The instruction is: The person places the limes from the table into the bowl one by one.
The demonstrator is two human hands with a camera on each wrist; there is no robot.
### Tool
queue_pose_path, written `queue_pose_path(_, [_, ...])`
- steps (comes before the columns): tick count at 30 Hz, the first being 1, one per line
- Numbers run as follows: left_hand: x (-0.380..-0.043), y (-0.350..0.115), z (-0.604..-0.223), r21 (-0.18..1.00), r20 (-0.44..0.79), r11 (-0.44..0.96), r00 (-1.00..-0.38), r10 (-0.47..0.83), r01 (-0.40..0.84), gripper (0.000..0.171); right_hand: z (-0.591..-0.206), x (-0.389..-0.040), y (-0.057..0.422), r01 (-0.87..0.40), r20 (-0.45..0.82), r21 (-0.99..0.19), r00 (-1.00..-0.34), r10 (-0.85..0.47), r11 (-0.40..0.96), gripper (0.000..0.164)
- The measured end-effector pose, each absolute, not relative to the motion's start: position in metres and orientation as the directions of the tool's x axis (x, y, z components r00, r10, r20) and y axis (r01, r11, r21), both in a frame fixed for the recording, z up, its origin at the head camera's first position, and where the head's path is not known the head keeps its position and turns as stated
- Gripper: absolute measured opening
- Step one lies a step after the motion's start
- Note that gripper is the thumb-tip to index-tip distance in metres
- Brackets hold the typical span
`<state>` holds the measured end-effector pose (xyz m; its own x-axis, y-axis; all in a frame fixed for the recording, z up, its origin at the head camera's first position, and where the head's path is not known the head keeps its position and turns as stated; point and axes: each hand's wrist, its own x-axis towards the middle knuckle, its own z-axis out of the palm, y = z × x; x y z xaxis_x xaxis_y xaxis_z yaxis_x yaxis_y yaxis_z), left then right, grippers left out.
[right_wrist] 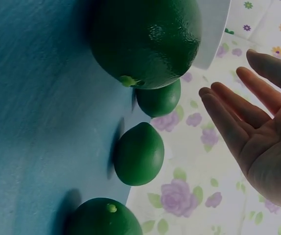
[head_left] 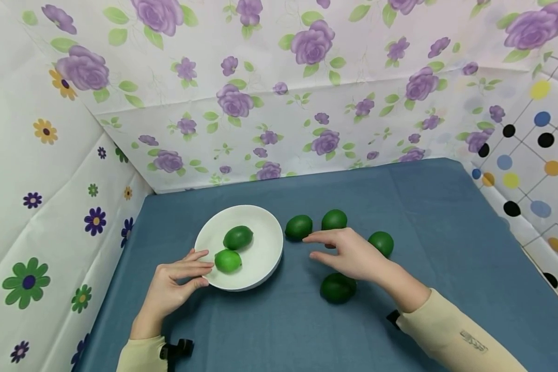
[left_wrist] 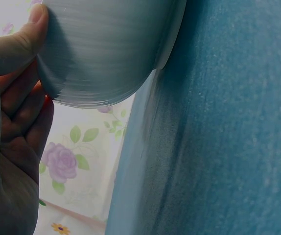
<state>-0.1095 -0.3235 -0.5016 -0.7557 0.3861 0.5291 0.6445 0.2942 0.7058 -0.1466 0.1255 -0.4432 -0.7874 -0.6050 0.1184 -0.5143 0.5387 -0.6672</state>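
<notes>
My left hand (head_left: 174, 284) grips the rim of a white bowl (head_left: 265, 258) from the left, with its thumb (left_wrist: 30, 32) against the outer wall. Two limes lie in the bowl, a darker lime (head_left: 238, 237) and a brighter green lime (head_left: 228, 261). To the bowl's right, my right hand (head_left: 353, 253) hovers over the table, its fingers loosely extended and holding nothing. Around it on the cloth are several dark green limes: one near the bowl (head_left: 299, 228), one behind the fingers (head_left: 334, 219), one beyond the wrist (head_left: 381, 244) and one in front (head_left: 338, 288).
A blue cloth (head_left: 269, 336) covers the table. Behind it stands a sheet printed with purple roses (head_left: 232, 101). A flower-patterned sheet (head_left: 28, 281) borders the left side, and a dotted sheet (head_left: 539, 206) borders the right.
</notes>
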Motion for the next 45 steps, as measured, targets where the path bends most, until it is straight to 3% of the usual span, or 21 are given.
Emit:
queue_pose_path(38, [-0.109,-0.322,-0.499,0.721,0.524,0.280,-0.763,0.378,0.634,0.039,-0.469,-0.133,0.161,-0.430,-0.038,-0.693,-0.780,-0.625,0.579,0.042])
queue_pose_path(45, [-0.109,-0.322,-0.500,0.723,0.526,0.276,-0.763,0.375,0.634,0.040,-0.471,-0.130,0.166,-0.440,-0.073,-0.685,-0.752,-0.656,0.581,0.048])
